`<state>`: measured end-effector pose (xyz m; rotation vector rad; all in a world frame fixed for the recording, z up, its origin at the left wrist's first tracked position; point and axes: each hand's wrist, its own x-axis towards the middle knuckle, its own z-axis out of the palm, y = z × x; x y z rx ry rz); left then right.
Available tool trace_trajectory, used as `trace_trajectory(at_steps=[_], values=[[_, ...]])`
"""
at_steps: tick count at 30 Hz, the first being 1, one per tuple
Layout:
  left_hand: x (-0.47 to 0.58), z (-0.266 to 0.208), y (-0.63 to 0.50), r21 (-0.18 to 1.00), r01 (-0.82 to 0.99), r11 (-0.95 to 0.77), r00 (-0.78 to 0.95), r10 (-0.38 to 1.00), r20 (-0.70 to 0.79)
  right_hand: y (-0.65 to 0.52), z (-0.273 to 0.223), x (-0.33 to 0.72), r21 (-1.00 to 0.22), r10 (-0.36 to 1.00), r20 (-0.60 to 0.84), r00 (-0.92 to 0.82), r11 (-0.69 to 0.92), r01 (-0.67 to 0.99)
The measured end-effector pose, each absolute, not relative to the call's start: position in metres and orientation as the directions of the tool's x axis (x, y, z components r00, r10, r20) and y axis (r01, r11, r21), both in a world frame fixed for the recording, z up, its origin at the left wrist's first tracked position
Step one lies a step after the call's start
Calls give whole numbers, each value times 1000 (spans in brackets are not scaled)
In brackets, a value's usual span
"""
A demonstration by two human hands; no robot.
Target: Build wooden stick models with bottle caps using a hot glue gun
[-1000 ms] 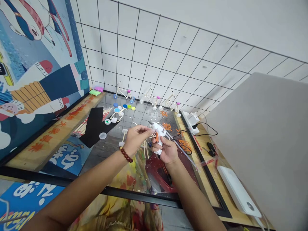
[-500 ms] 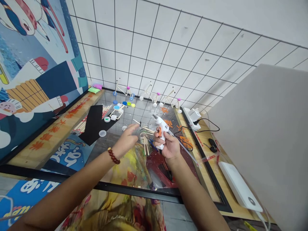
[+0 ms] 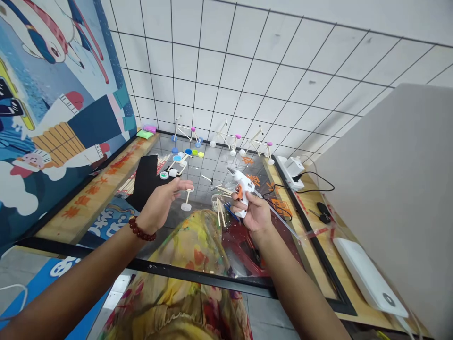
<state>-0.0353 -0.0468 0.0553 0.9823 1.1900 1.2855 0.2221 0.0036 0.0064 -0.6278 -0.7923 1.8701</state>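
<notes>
My left hand (image 3: 161, 203), with a beaded bracelet at its wrist, reaches in from the left. Its fingers are stretched out and partly cover the upper cap of a stick piece with white caps (image 3: 186, 207) at its two ends. Whether the fingertips touch that cap, I cannot tell. On the right, my right hand (image 3: 259, 215) is wrapped round a white hot glue gun (image 3: 244, 184) with an orange trigger, its nozzle pointing up and left. Below the gun, a small clear container (image 3: 215, 203) holds several wooden sticks (image 3: 221, 212). A short stick (image 3: 206, 179) lies beyond my hands.
Frames of sticks and caps (image 3: 226, 137) stand along the back wall. Coloured caps (image 3: 194, 153), a black sheet (image 3: 146, 179) and bundled sticks lie left of centre. At right are a power strip (image 3: 288, 172), cables, keys (image 3: 322, 212) and a white box (image 3: 370, 276).
My left hand has moved left, uncovering the stick piece with white caps. The right hand keeps its hold on the glue gun. The whole view has shifted slightly.
</notes>
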Motion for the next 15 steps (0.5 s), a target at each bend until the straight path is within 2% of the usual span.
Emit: trace_trajectory(at_steps=[2, 5, 8, 10, 11, 13, 14, 15], values=[[-37, 54, -54, 979, -184, 83, -83, 992, -100, 3, 7, 222, -746, 913, -82, -400, -322, -582], [-53, 55, -68, 988, -155, 8, -137, 990, -29, 2, 7, 222, -755, 915, -68, -397, -307, -579], [-89, 68, -84, 981, -122, -149, -273, 956, 111, 2, 6, 222, -779, 916, -53, -397, -287, -558], [-120, 80, -99, 952, -177, -248, -415, 896, 156, 2, 6, 221, -785, 914, -52, -403, -287, -549], [-135, 84, -108, 953, -173, -250, -456, 878, 148, 1, 6, 220, -786, 914, -54, -402, -287, -547], [-161, 81, -136, 976, -15, -218, -519, 836, 178, 1, 6, 218, -791, 919, -60, -389, -281, -543], [-171, 73, -156, 990, 90, -107, -452, 881, 137, 0, 7, 218, -796, 924, -63, -378, -275, -539], [-179, 58, -178, 985, 171, 36, -362, 932, 29, 0, 7, 217, -803, 928, -64, -367, -266, -534]])
